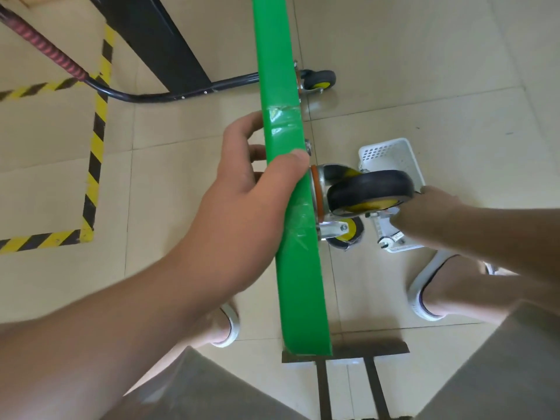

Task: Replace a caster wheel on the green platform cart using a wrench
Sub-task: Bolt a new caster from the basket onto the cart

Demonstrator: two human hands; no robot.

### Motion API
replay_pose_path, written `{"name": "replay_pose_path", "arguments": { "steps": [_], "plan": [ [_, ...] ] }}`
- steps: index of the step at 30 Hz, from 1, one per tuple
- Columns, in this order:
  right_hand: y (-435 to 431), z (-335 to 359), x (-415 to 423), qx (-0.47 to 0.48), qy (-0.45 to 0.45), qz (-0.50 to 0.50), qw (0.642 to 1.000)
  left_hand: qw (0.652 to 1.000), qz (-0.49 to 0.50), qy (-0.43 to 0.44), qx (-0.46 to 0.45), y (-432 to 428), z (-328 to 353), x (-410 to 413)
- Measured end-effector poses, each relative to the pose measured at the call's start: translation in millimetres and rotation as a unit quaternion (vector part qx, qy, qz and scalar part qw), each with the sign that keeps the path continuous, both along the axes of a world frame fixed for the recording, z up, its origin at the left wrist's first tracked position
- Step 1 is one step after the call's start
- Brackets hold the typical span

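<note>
The green platform cart (pixel 291 268) stands on its edge, running from top to bottom of the view. My left hand (pixel 242 189) grips its upper edge, thumb over the top and fingers on the far side. A caster wheel (pixel 369 189) with a black tyre and yellow hub sticks out from the cart's underside. My right hand (pixel 424 207) reaches in just below and behind this wheel, above the white basket (pixel 391 153). Its fingertips are hidden, so its hold is unclear. A silver wrench (pixel 389 241) lies in the basket.
A second caster (pixel 345 234) sits lower by the cart, and another caster (pixel 318 80) is mounted farther along. The dark cart handle (pixel 151 97) lies on the tiled floor at left, near yellow-black floor tape (pixel 97 140). My feet in white shoes flank the cart.
</note>
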State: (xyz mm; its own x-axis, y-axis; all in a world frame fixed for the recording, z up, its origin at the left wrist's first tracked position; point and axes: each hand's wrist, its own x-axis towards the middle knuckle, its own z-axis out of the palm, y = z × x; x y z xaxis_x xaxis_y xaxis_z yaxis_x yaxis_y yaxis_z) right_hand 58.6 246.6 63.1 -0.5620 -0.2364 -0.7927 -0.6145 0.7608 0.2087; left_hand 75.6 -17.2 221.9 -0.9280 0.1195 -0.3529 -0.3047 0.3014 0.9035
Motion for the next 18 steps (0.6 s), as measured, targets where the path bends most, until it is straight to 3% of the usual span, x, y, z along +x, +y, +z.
{"name": "replay_pose_path", "arguments": {
  "steps": [6, 10, 18],
  "plan": [
    [-15.7, 18.2, 26.3, -0.119, -0.04, -0.181, 0.975, 1.0, -0.004, 0.001, 0.0, -0.5, -3.6, -2.8],
    [-30.3, 42.7, 40.4, -0.212, -0.12, -0.361, 0.9, 1.0, 0.0, 0.005, 0.0, -0.8, -4.4, -2.2],
    [-37.7, 85.0, 64.7, -0.289, -0.055, -0.387, 0.874, 1.0, -0.003, 0.012, -0.007, -1.1, -7.3, -0.6]
  ]
}}
